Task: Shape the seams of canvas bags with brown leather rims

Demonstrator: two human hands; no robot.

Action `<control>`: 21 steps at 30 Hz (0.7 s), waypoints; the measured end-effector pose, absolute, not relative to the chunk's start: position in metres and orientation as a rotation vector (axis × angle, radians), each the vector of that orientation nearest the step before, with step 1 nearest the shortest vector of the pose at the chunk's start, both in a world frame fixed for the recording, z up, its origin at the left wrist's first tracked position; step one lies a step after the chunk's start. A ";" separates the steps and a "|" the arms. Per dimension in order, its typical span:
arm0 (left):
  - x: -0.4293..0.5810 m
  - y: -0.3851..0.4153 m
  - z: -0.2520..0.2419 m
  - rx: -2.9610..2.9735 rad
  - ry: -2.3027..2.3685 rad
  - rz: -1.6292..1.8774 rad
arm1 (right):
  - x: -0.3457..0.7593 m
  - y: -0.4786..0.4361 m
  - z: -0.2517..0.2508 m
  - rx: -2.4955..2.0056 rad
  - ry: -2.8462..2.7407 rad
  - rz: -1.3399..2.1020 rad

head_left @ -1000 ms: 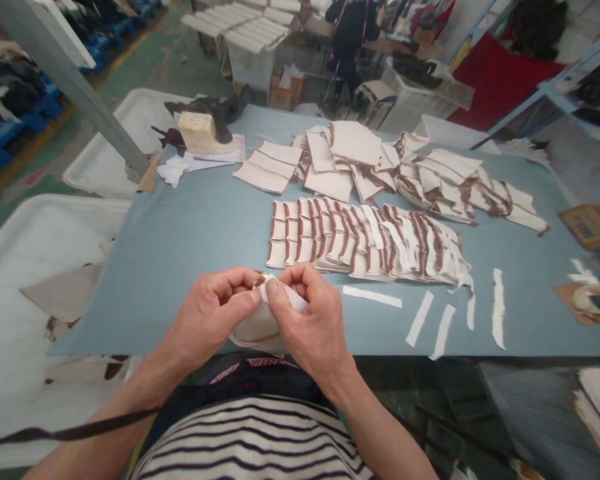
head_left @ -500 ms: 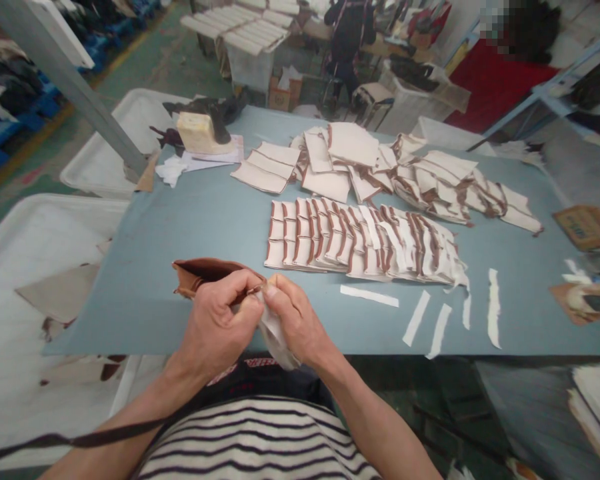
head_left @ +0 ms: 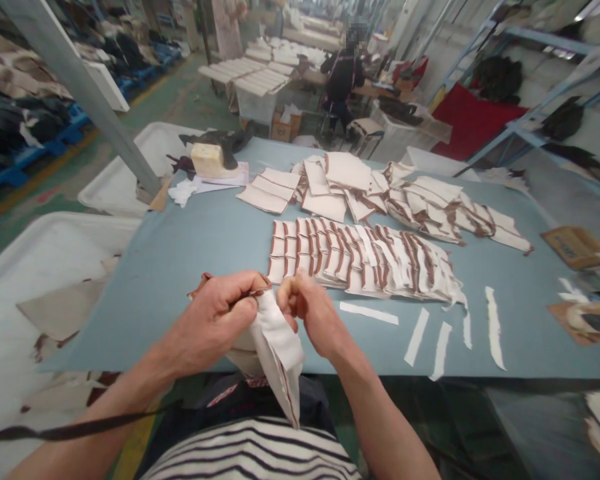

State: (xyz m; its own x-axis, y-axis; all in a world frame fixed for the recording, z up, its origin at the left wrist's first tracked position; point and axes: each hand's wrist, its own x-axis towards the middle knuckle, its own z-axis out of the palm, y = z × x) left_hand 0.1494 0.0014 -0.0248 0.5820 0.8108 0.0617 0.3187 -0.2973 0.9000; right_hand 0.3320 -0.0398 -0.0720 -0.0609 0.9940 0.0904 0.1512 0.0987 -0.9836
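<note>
My left hand (head_left: 224,321) is closed around a cream fabric pouch (head_left: 276,340) with brown edging, thumb and forefinger pinching its top edge. The pouch hangs down in front of my striped shirt, and a brown part of it pokes out beyond my knuckles. Close beside that edge is my right hand (head_left: 307,308), its fingers curled together in a pinch. Whatever lies between those fingers is too small to make out. Past my hands, a row of overlapping cream pieces (head_left: 307,252) with brown edges lies on the blue-grey table (head_left: 180,247). White strips (head_left: 369,313) lie to the right of my hands.
A loose heap of cream pieces (head_left: 347,171) covers the table's back. A yellowish block (head_left: 207,160) sits at the back left near a metal post (head_left: 95,100). White bins (head_left: 55,233) stand on the left. A cardboard box (head_left: 575,247) is on the right. A person (head_left: 341,77) sits farther off.
My right hand has come slightly away from the pouch edge. The pouch has turned, so its brown opening is mostly hidden and more cream fabric hangs down. My view has tilted up.
</note>
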 end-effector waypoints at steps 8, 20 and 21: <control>0.140 0.004 0.003 2.074 0.711 0.457 | 0.355 -0.034 -0.027 -0.904 -1.878 0.412; 0.127 -0.018 0.012 2.160 0.948 0.599 | 0.353 -0.019 0.002 -0.849 -2.150 0.740; 0.128 -0.018 0.012 2.164 0.946 0.611 | 0.352 -0.019 0.002 -0.863 -2.109 0.846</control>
